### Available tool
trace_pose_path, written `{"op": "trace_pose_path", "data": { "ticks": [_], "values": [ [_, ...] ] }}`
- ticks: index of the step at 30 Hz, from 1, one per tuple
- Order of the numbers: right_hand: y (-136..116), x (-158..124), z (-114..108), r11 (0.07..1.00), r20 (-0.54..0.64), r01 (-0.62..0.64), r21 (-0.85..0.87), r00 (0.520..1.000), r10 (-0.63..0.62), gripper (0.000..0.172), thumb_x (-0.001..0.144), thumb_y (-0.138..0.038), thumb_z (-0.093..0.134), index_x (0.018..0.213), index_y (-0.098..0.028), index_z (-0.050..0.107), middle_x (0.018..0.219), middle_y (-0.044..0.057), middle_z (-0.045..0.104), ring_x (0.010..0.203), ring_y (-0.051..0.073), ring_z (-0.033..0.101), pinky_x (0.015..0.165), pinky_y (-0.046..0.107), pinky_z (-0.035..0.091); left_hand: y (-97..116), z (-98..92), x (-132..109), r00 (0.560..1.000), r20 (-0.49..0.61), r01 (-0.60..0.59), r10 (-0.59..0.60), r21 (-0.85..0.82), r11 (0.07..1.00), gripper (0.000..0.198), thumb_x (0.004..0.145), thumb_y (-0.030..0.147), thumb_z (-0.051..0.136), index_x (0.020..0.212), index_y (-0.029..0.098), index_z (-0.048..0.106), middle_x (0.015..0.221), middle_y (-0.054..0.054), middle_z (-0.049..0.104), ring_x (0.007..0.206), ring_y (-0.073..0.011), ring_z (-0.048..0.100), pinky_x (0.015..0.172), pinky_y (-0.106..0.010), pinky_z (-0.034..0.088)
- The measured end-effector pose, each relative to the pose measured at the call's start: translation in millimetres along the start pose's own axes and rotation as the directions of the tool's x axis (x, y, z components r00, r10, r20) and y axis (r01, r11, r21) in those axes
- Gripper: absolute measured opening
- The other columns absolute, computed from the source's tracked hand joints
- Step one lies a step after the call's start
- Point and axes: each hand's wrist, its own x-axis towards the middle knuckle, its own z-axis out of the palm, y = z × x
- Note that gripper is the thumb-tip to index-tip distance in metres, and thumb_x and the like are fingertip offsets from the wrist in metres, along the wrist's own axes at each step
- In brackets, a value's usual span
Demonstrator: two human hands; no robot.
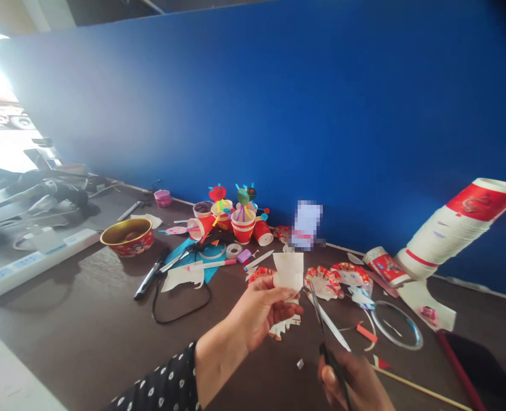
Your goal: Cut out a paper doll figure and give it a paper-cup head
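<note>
The left hand [256, 311] is up over the dark tabletop [85, 337]. Its fingers pinch a white paper piece [289, 272] and hold it upright. The sleeve [162, 391] on that arm is black with white dots.

The right hand [351, 383] is low at the bottom edge. It is closed around the handles of the scissors [327, 325]. The 2 blades are spread apart and point up toward the white paper piece. They are just beside it, but I cannot tell if they touch.

Cut red and white paper shapes [334, 279] lie on the tabletop behind the hands. A clear round lid [397, 324] lies to the right. A tall stack of paper cups [449, 228] leans by the blue wall [278, 103]. Farther back stand little red cups with bright toppers [235, 220]. A gold bowl [126, 235] and a white power strip [30, 257] are on the left, well apart from the hands.
</note>
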Motion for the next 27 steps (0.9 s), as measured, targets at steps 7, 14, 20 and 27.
{"op": "trace_pose_path", "data": {
  "ticks": [7,14,20,27],
  "values": [
    [-0.1,2.6,3.1,0.992,-0.085,0.026,-0.123,0.996,-0.037,0.032,0.063,-0.046,0.060,0.054,-0.018,0.050,0.049,-0.004,0.043,0.047,0.010,0.038,0.045,0.020,0.032,-11.2,6.8,-4.9,0.999,-0.024,-0.035,0.034,-0.065,0.997,0.011,0.061,0.013,0.066,0.069,0.010,0.059,0.060,0.001,0.056,0.047,-0.0053,0.051,0.046,-0.017,0.040],
    [-0.5,1.4,7.5,0.993,-0.084,0.043,-0.111,0.995,-0.053,0.029,0.066,-0.041,0.055,0.052,-0.019,0.045,0.046,-0.005,0.038,0.044,0.009,0.035,0.044,0.021,0.032,-16.6,11.7,-10.8,0.999,-0.028,-0.033,0.030,-0.105,0.994,0.012,0.059,0.013,0.068,0.065,0.010,0.058,0.057,0.000,0.055,0.048,-0.0059,0.051,0.050,-0.018,0.040],
    [0.0,2.3,9.4,0.994,-0.089,0.009,-0.107,0.996,-0.019,0.027,0.066,-0.040,0.053,0.052,-0.019,0.043,0.044,-0.006,0.035,0.042,0.009,0.032,0.042,0.020,0.030,-16.4,12.1,-10.5,0.998,-0.029,-0.052,0.049,-0.102,0.993,0.011,0.060,0.012,0.067,0.067,0.009,0.059,0.058,0.000,0.056,0.049,-0.0067,0.051,0.051,-0.018,0.041],
    [-1.4,3.1,5.9,0.980,-0.120,0.072,-0.185,0.988,-0.095,0.021,0.066,-0.034,0.050,0.052,-0.019,0.045,0.047,-0.005,0.040,0.046,0.011,0.036,0.045,0.021,0.032,-16.1,13.4,-12.6,0.998,-0.020,-0.056,0.055,-0.092,0.994,0.007,0.062,0.010,0.064,0.067,0.009,0.059,0.057,0.000,0.055,0.048,-0.0066,0.051,0.050,-0.018,0.041]
  ]
}}
